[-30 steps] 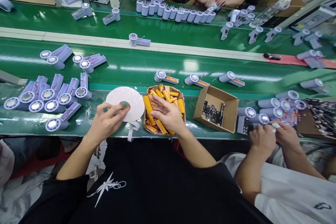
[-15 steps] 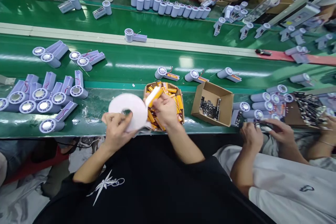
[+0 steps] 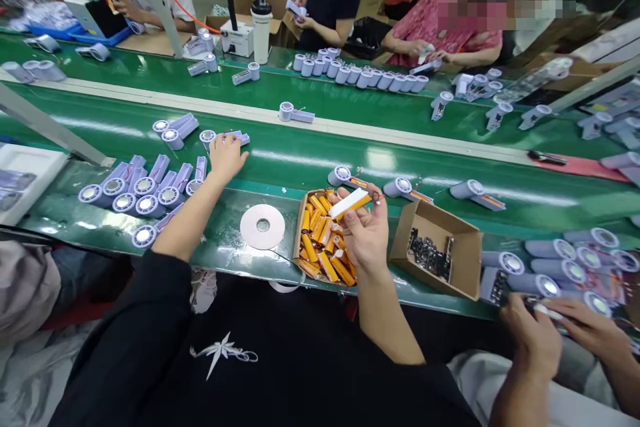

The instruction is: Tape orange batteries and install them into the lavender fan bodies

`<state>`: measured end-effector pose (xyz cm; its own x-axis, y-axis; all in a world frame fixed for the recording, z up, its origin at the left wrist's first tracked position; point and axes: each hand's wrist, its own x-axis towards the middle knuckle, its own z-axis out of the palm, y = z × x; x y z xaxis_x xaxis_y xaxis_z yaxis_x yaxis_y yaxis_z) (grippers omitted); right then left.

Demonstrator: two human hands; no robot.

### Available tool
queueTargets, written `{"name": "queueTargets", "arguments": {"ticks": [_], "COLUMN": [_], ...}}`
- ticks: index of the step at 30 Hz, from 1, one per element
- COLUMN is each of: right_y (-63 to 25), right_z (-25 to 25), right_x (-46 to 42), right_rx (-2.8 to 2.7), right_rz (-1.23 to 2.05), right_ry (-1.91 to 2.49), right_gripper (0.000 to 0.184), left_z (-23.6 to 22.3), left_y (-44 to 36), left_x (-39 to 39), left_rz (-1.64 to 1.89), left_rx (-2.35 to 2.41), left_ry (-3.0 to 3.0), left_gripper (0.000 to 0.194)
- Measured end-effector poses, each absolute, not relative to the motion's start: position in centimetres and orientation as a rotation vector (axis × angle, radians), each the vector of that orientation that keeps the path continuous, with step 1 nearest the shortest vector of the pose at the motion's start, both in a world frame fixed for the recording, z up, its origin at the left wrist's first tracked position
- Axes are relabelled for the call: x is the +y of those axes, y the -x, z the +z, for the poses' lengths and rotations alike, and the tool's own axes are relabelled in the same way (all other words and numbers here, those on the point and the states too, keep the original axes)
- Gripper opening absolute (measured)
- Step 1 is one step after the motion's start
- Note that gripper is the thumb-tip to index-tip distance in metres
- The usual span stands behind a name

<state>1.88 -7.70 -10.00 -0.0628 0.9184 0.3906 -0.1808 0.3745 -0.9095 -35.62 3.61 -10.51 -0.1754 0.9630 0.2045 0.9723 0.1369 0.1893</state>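
My right hand (image 3: 369,237) is closed round an orange battery (image 3: 369,201) with a white tape strip along its upper face, above the box. Reaching out over the belt, my left hand (image 3: 227,157) lies across a pair of lavender fan housings (image 3: 241,138), thumb apart from its fingers. It hides most of the nearer housing; whether it grips it is not plain. A white tape roll (image 3: 247,230) lies flat on the bench between my arms. Orange batteries (image 3: 320,230) fill the cardboard box (image 3: 301,217) under my right hand.
Several lavender housings (image 3: 145,185) stand at the left. Right of the batteries, a cardboard box (image 3: 463,240) holds dark circuit boards (image 3: 425,250). Housings with batteries (image 3: 400,187) lie along the green belt (image 3: 300,153). A co-worker's hands (image 3: 535,333) work at the right.
My left hand has let go of the tape roll, now on the bench, and moved forward and left to the housings. My right hand has turned, still holding the battery. The view has shifted.
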Motion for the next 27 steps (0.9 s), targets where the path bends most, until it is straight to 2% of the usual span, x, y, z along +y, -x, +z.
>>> {"name": "queueTargets", "arguments": {"ticks": [3,5,7,12,14,19,22,27], "right_y": [-2.5,-3.4,-4.5,-6.5,-6.6,-3.8,-0.1,6.6], "right_z": [-9.5,-9.7,-10.2,-10.6,-9.8,-7.7,-7.3,-8.0], "right_x": [-8.0,-8.2,-8.5,-7.7,-6.4,0.0,5.2,12.0], "right_rx": [-1.249,-1.220,-1.210,-1.189,-1.244,-1.530,-1.799,-2.398], "right_rz": [1.082,1.110,1.132,1.058,1.027,1.086,1.059,0.724], "right_ry": [0.714,0.720,0.743,0.831,0.854,0.840,0.890,0.972], "right_gripper": [0.057,0.054,0.053,0.042,0.045,0.063,0.063,0.055], "left_z": [-10.7,-11.2,-11.8,-13.1,-13.5,-14.1,-14.2,-14.2], "left_y": [37.8,38.9,39.4,37.1,35.1,31.1,30.5,29.9], "left_x": [7.7,8.9,9.4,9.8,10.0,9.7,9.4,9.5], "left_rz": [-0.223,-0.136,-0.130,-0.171,-0.172,-0.227,-0.301,-0.359], "left_rx": [-2.381,-2.367,-2.337,-2.242,-2.150,-2.098,-2.237,-2.433], "left_ry": [1.975,2.063,2.110,2.271,2.423,2.528,2.374,2.208], "left_gripper": [0.054,0.047,0.040,0.040,0.035,0.035,0.043,0.040]}}
